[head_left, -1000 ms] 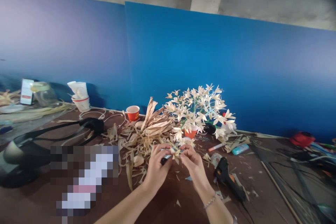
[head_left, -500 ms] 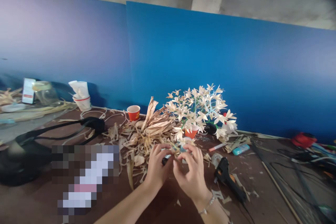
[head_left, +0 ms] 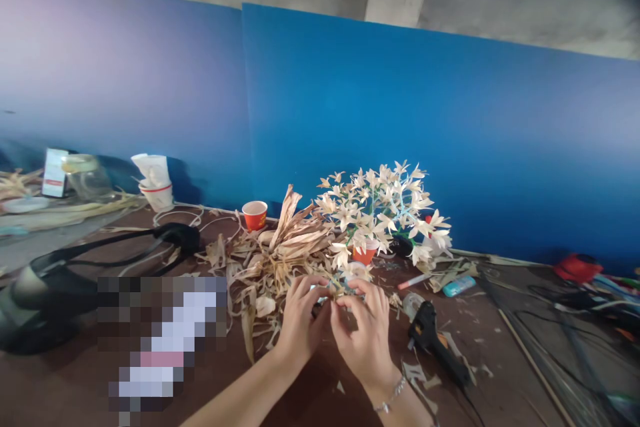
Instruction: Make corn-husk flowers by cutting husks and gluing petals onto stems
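My left hand (head_left: 303,320) and my right hand (head_left: 364,323) meet above the near middle of the table, fingertips almost touching. Both are closed in a pinch around a small pale yellowish piece of dried husk (head_left: 338,291), mostly hidden by the fingers. Just beyond them stands a bunch of cream-white husk flowers (head_left: 385,203) on green and light-blue stems, in or behind a red paper cup (head_left: 365,253). A heap of dried corn husks (head_left: 300,230) and loose scraps spreads beyond and to the left of my left hand.
A black glue gun (head_left: 437,343) lies right of my right hand beside a tape roll (head_left: 413,305). Farther right are a turquoise case (head_left: 459,285), thin rods and cables. At left are a red cup (head_left: 255,215), a white cup (head_left: 157,193), a black strapped object (head_left: 45,297) and a phone (head_left: 55,173).
My hands stay in nearly the same place, with only slight shifts of the fingers at the pinch. Nothing on the table has visibly moved.
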